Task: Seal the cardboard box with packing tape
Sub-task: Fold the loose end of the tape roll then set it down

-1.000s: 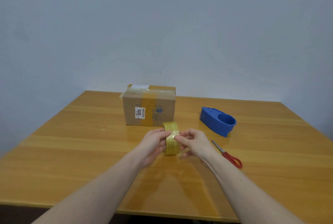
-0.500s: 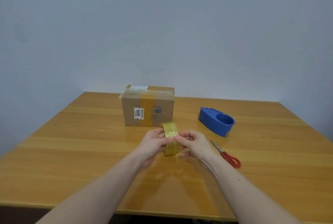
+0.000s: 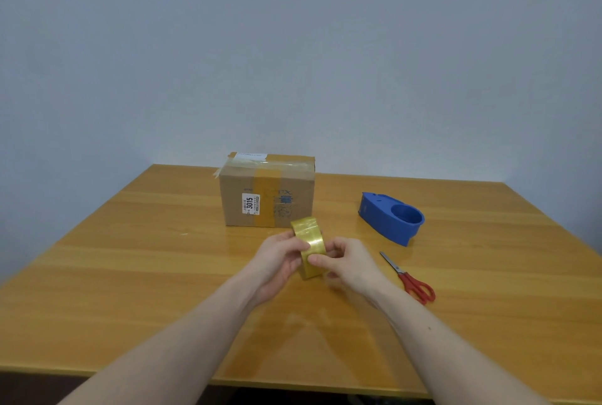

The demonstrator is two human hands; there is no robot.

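A yellowish roll of packing tape (image 3: 309, 241) stands on edge between my two hands, just above the table's middle. My left hand (image 3: 277, 258) grips its left side, thumb on the outer face. My right hand (image 3: 347, 263) holds the right side, thumb and forefinger pinching the roll's outer surface. Behind the roll sits a closed cardboard box (image 3: 267, 191) with old tape strips across its top and front and a white label marked 3015.
A blue tape dispenser (image 3: 391, 220) lies right of the box. Red-handled scissors (image 3: 410, 277) rest on the wooden table (image 3: 130, 274) just right of my right wrist. A plain grey wall rises behind the table's far edge.
The roll has tilted and turned slightly between my hands; my right thumb has slid lower along its outer face. The box, dispenser and scissors have not moved.
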